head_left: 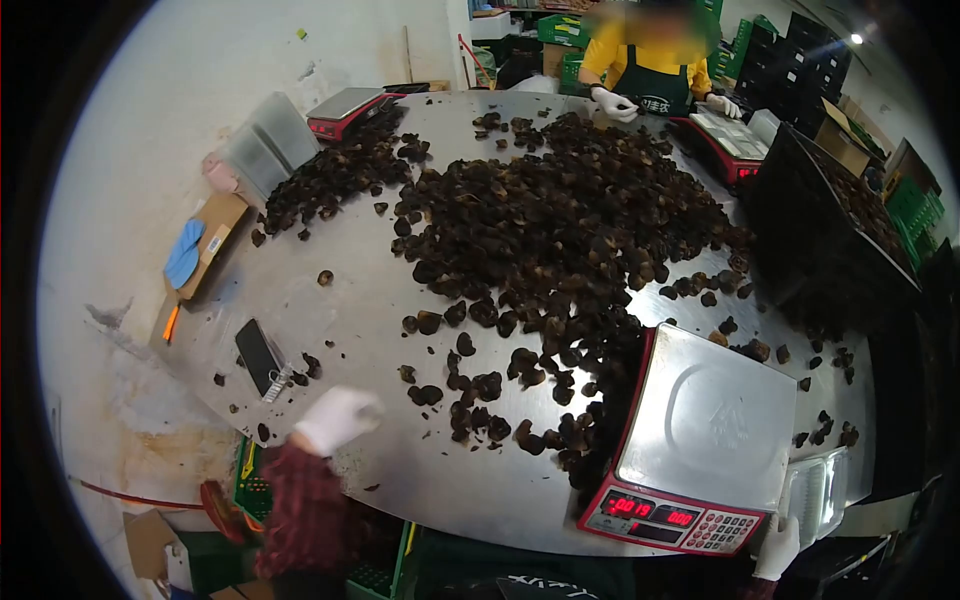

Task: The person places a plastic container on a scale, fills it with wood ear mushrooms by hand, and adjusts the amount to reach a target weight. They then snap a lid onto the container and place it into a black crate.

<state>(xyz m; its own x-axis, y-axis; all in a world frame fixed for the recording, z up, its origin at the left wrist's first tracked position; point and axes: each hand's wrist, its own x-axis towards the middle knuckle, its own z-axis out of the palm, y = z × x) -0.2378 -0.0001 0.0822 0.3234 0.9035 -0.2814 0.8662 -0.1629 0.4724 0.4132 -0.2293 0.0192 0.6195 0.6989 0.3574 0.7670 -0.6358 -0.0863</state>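
My left hand (pixel 340 418), in a white glove, hovers over the steel table's near left side, blurred by motion; its fingers cannot be made out clearly. At the near right, my white-gloved right hand (pixel 778 548) grips the near edge of clear plastic containers (pixel 818 490). Beside them stands a red-rimmed digital scale (pixel 705 420) with a bare metal pan and lit red digits reading about -0.019. Dark brown, curled mushroom pieces (pixel 560 210) lie heaped mid-table, with loose ones scattered toward me.
A phone (pixel 260 355) and a cardboard box (pixel 212 245) with a blue cloth lie left. Container stacks (pixel 270 145) and another scale (pixel 350 110) stand far left. A black crate (pixel 820 230) tilts at right. Across the table, a co-worker in yellow sleeves works beside a third scale (pixel 722 145).
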